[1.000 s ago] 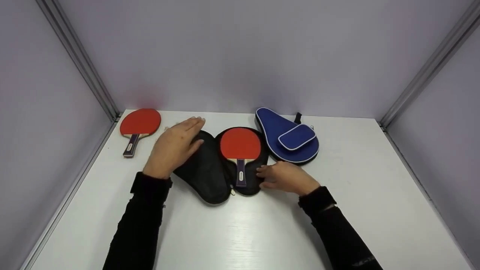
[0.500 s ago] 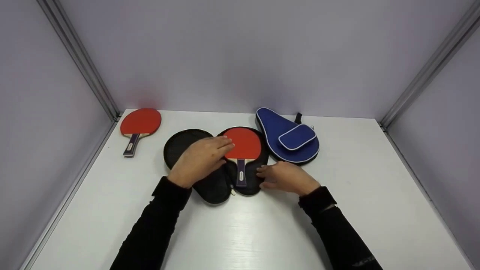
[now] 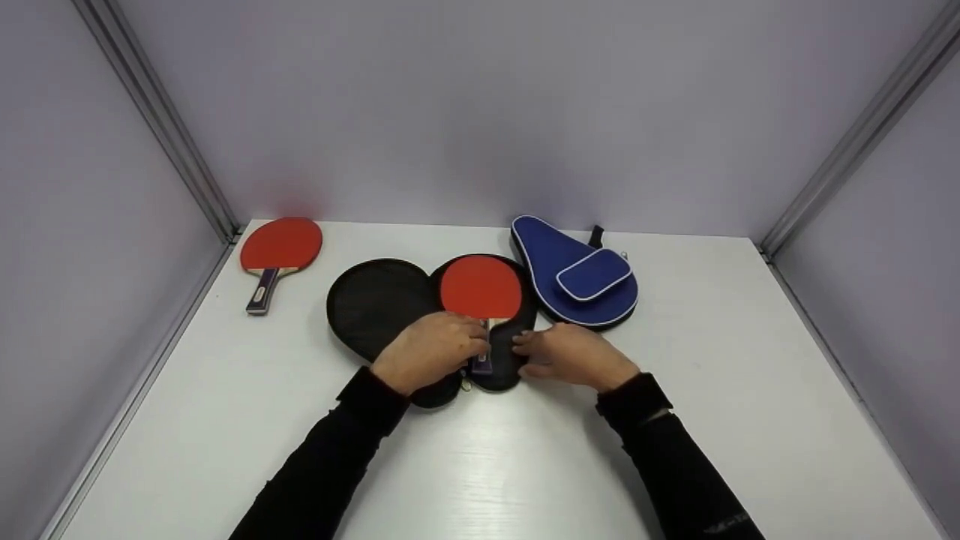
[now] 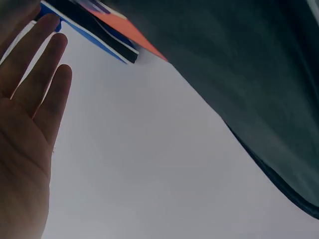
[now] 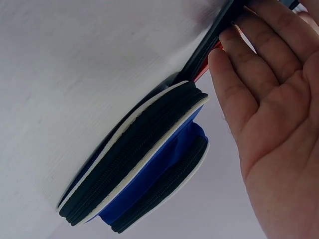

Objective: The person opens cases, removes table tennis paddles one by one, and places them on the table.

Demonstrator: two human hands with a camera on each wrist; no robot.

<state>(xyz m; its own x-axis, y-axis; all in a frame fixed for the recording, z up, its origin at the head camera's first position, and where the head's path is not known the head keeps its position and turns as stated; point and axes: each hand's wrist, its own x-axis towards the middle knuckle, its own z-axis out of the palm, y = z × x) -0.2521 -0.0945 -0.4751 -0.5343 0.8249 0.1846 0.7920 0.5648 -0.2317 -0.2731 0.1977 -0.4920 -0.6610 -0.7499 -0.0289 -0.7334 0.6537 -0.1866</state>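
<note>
A black paddle case [image 3: 379, 300] lies spread open mid-table, its two halves side by side. On its right half rests a red table tennis paddle [image 3: 480, 285], handle toward me. My left hand [image 3: 435, 349] reaches over the case, fingertips right at the paddle's handle and partly covering it. In the left wrist view the fingers [image 4: 56, 94] are straight. My right hand [image 3: 574, 352] has its fingertips at the right edge of the case. The right wrist view shows those fingers [image 5: 239, 64] loosely extended beside the case edge [image 5: 212, 42], with the thumb mostly hidden.
A second red paddle [image 3: 281, 244] lies at the table's back left. A closed blue paddle case [image 3: 547, 262] with white piping and a small pocket sits behind my right hand, close against the black case. Grey walls enclose the white table [image 3: 480, 472].
My left hand has moved from the left half of the case rightward and toward me, across the paddle's blade, to its handle. The right hand has stayed put.
</note>
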